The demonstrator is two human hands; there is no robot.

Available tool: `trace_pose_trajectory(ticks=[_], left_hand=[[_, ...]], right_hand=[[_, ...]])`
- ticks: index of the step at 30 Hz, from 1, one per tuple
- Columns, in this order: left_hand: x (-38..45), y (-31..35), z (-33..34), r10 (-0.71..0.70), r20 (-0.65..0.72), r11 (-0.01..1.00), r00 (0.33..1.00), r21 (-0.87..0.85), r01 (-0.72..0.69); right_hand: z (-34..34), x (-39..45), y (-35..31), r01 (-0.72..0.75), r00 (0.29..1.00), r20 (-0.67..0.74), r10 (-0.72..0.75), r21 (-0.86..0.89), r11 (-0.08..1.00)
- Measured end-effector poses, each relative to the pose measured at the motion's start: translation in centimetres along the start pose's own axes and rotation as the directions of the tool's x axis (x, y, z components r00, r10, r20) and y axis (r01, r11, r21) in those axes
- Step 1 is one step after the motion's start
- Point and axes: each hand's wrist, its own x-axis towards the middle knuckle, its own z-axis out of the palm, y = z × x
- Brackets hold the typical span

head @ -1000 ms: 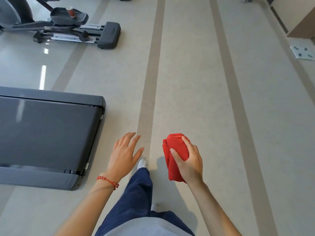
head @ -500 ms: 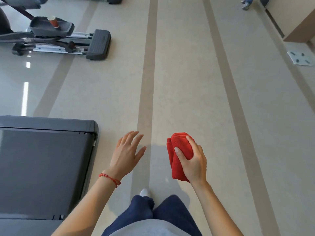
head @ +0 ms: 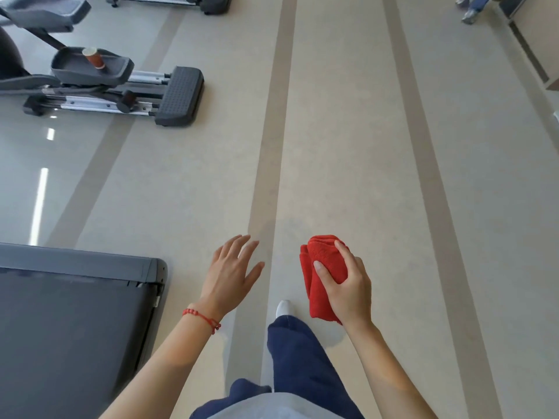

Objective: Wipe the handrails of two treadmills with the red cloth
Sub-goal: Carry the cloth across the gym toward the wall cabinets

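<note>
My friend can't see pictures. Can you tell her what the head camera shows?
A person walks across a gym floor, the right hand gripping a bunched red cloth while the left hand is open and empty. A treadmill deck lies at the left, with an elliptical machine farther ahead.

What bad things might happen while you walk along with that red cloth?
The treadmill deck's corner sits close beside the walking path, so a foot might catch it. The red cloth is bunched in the right hand with its lower end hanging loose; it might slip out. The left hand is open and empty, so it could steady a stumble.
</note>
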Motion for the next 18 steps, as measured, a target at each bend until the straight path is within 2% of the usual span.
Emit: trace_pose_trajectory(ticks=[9,18], left_hand=[[14.2,-0.1,-1.1,-0.050,-0.019,0.999,0.999,-0.001,0.050],[29.4,-5.0,-1.9,-0.045,0.008,0.999,0.999,-0.020,0.045]], right_hand=[[-0.4,14.8,-2.6,-0.011,1.000,0.026,0.012,-0.018,1.000],[3.7,29.0,-6.1,-0.024,1.000,0.015,0.024,-0.017,1.000]])
